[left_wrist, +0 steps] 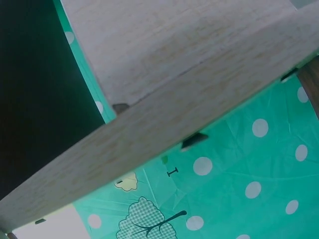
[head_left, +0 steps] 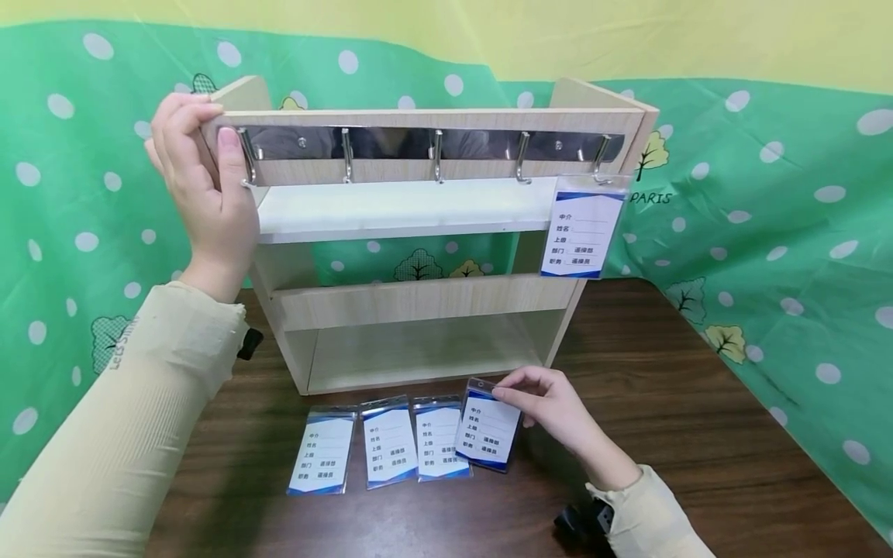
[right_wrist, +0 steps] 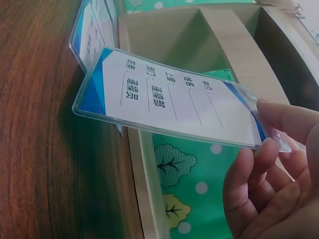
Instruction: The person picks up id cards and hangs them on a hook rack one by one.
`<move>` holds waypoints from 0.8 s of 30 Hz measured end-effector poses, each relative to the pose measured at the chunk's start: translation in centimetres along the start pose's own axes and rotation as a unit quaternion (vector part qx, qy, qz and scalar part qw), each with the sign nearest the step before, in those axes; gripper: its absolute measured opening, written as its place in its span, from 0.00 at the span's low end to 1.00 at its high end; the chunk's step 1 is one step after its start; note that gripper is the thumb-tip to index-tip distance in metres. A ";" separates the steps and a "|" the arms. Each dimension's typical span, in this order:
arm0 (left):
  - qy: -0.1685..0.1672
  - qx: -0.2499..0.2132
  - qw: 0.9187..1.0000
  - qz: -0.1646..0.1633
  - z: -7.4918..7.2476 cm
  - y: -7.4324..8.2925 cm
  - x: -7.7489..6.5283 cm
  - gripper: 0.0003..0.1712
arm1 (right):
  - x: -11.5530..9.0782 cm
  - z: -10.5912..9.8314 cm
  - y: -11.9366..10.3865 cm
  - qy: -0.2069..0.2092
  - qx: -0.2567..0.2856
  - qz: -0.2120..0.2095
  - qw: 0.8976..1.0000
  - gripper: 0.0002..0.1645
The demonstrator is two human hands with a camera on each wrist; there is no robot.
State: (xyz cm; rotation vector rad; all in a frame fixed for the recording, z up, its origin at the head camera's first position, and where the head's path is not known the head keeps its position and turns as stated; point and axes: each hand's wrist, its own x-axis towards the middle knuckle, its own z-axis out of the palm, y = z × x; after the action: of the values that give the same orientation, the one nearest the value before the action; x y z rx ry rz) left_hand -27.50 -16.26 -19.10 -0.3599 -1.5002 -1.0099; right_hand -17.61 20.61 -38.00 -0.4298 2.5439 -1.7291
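Observation:
My left hand (head_left: 209,178) grips the upper left corner of a small wooden shelf (head_left: 418,306), with the thumb on the front board beside the leftmost hook. A metal hook rail (head_left: 401,144) runs along that board. From its rightmost hook hangs a badge holder (head_left: 582,232) with a blue-and-white card. My right hand (head_left: 547,403) pinches the top edge of another badge holder (right_wrist: 169,97) between thumb and fingers. In the head view its lower left part overlaps the rightmost of three badge holders (head_left: 446,442) lying in a row before the shelf.
The shelf stands on a dark wooden table (head_left: 698,403). Its lower compartment (head_left: 425,349) faces me. Behind hangs a green curtain (head_left: 753,178) with white dots and printed trees. The left wrist view shows mostly the shelf's pale boards (left_wrist: 164,119) close up.

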 end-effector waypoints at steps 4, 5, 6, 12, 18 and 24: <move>0.000 0.002 1.000 -0.003 -0.1 0.0 0.0 0.13 | 0.0 -0.1 0.0 0.005 0.008 0.002 1.000 0.09; -0.001 0.004 1.000 -0.004 -0.1 0.0 -0.1 0.13 | 0.0 -0.1 -0.1 0.007 0.010 0.001 1.000 0.09; -0.002 0.005 1.000 -0.004 -0.1 0.0 -0.1 0.14 | 0.0 -0.1 -0.1 0.009 0.011 0.001 1.000 0.09; -0.003 0.001 1.000 -0.002 0.0 0.1 -0.1 0.14 | 0.0 -0.2 -0.2 0.034 0.015 -0.013 0.999 0.08; -0.001 -0.001 1.000 -0.002 0.0 0.4 0.0 0.14 | 0.0 -0.3 -0.4 0.059 0.016 -0.020 0.998 0.09; -0.001 -0.002 1.000 -0.004 0.0 0.4 -0.1 0.14 | -0.1 -0.6 -0.5 0.088 0.020 -0.014 0.996 0.09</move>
State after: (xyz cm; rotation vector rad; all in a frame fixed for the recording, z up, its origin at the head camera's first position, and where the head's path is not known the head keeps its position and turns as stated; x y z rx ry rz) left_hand -27.19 -16.01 -19.05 -0.3571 -1.5024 -1.0185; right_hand -17.52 20.99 -37.32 -0.3271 2.6261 -1.9030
